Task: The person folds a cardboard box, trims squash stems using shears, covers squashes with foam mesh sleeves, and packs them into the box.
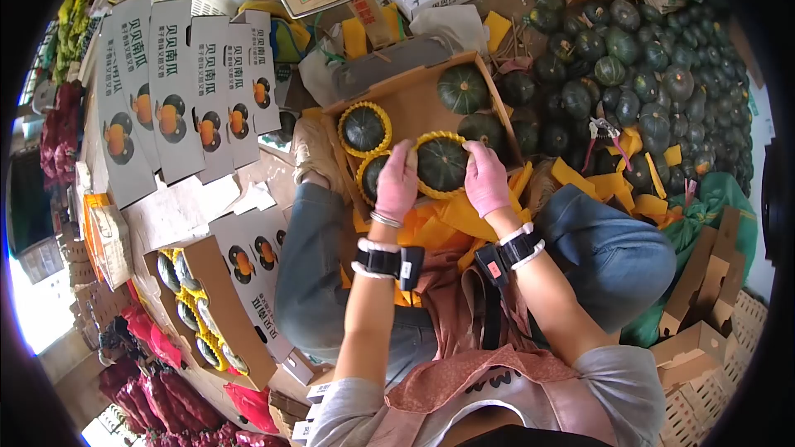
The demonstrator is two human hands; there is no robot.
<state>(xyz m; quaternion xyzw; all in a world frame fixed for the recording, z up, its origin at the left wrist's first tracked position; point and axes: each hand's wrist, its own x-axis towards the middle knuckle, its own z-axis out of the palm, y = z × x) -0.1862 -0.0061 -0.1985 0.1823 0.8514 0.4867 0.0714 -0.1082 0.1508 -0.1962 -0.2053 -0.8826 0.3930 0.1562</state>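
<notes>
Over the near part of an open box [411, 108], both forearms [368, 314] reached forward, angled inward, and the hands met at opposite sides of one pumpkin [441, 164]. The left hand [397, 182], gloved in pink, had its fingers clamped on the left side; the right hand [487, 180], gloved alike, had its fingers clamped on the right. Fingertips were partly hidden behind the fruit.

Clearance: bare cardboard showed in the far middle of the box, between a sleeved pumpkin [363, 129] by the left wall and a bare pumpkin [463, 89] in the far right corner. Another sleeved pumpkin [373, 172] sat just beside the left hand, leaving little room there. Another bare pumpkin [479, 127] lay just beyond the right hand, near the right wall. Whether the held fruit touched the box floor could not be told.

Condition: the held fruit was round and dark green, with paler streaks spreading from its middle. A yellow net sleeve [439, 195] ringed its edge.
</notes>
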